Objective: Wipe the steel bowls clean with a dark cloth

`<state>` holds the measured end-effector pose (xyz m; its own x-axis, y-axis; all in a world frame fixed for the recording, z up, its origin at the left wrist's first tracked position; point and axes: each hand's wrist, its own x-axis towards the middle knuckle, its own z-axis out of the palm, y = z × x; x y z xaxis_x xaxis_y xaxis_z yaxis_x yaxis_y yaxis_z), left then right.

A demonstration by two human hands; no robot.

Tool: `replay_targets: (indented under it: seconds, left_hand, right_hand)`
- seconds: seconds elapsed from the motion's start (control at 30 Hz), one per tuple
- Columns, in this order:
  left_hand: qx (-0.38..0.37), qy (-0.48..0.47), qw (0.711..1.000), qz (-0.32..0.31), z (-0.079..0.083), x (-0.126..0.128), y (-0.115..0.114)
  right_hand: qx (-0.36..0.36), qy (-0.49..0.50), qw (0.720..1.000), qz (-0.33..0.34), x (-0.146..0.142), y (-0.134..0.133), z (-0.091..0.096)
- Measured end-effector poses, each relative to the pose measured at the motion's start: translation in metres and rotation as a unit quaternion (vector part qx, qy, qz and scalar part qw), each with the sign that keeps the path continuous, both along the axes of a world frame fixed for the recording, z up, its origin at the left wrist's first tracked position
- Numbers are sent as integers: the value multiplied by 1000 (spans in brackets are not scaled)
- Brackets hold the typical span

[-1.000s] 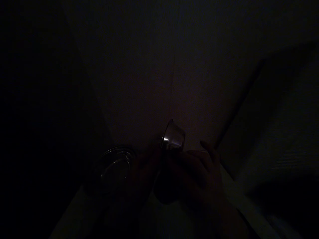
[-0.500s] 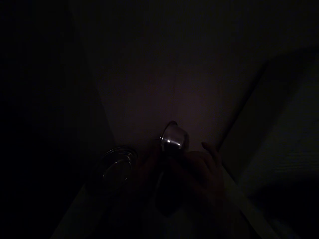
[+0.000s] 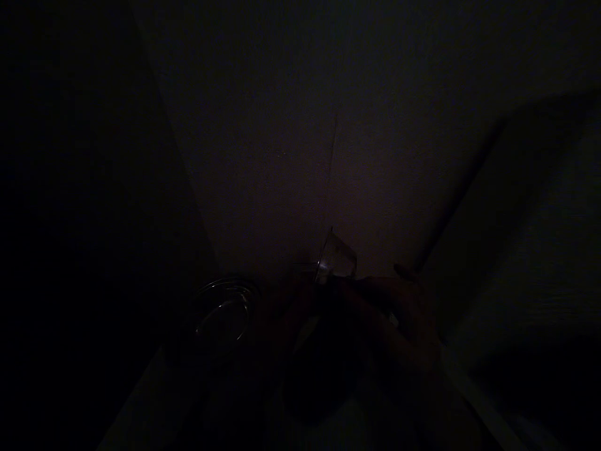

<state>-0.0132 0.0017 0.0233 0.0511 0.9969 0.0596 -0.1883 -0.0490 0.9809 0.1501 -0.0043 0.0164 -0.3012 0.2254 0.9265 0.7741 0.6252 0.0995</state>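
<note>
The scene is very dark. A small shiny metal cup point(image 3: 335, 262) shows faintly at centre, tilted, just above my two hands. My right hand point(image 3: 404, 319) curls around the cup's lower side, one finger sticking up at the right. My left hand point(image 3: 277, 313) is at the cup's left edge; its fingers are lost in the dark. Below the hands lies a dark round shape point(image 3: 319, 369) that I cannot make out.
A round metal dish point(image 3: 220, 313) with a glinting rim sits to the left of my hands. A pale ledge point(image 3: 474, 401) runs diagonally at the lower right. A plain wall point(image 3: 328, 156) with a vertical seam stands behind.
The cup has turned, so its bright reflection has faded to a dim outline. My right hand has shifted slightly right and down. The dish has not moved.
</note>
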Motion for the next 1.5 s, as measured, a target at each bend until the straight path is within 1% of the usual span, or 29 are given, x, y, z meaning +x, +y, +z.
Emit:
replay_targets:
  seconds: [0.07,0.13,0.23,0.3,0.37,0.43,0.47,0.6,0.67,0.83,0.9,0.93,1.0,1.1,1.23,1.33,1.37,1.5]
  left_hand:
    - [-8,1,1000,-3,2,1,0]
    - [-19,3,1000,8,4,2,0]
    - [-36,28,999,23,6,2,-2]
    - [-41,47,998,3,8,2,-5]
    - [-24,47,998,-39,10,2,-7]
    - [-13,42,997,-67,11,3,-8]
    - [-16,46,997,-67,11,3,-8]
    - [-36,90,995,-24,12,3,-5]
    - [-19,112,993,-26,10,2,-4]
    - [42,120,988,-88,0,-1,-6]
    - [50,131,986,-95,-3,-1,-7]
    - [46,134,985,-95,-3,-1,-6]
    - [16,134,987,-89,0,0,-6]
    - [-24,117,991,-53,8,1,-4]
    - [-11,97,995,-33,13,3,-4]
    - [-9,104,994,-17,12,3,-3]
    - [-8,106,994,-22,11,2,-3]
    - [16,117,989,-91,4,0,-4]
  right_hand:
    - [1,-17,1000,13,-3,-1,-1]
    - [-5,-28,999,19,-4,-3,-2]
    - [-11,-30,999,4,-4,-3,-1]
    - [-7,-16,1000,-15,-2,-2,0]
    - [-2,8,1000,-29,0,0,1]
    - [-2,20,999,-31,1,1,2]
    - [-5,15,1000,-25,1,2,2]
    - [-18,-23,999,21,-2,0,0]
    - [-21,-26,999,30,-3,-1,1]
    - [-25,2,999,-37,4,2,4]
    - [-30,0,999,-39,7,4,5]
    - [-33,-5,999,-33,7,5,5]
    - [-41,-16,999,-18,6,4,4]
    - [-49,-26,998,14,1,2,1]
    - [-45,-27,997,50,-4,0,-1]
    - [-44,-40,998,38,-2,0,0]
    - [-46,-44,998,26,-1,0,1]
    - [-41,-19,999,-29,6,4,4]
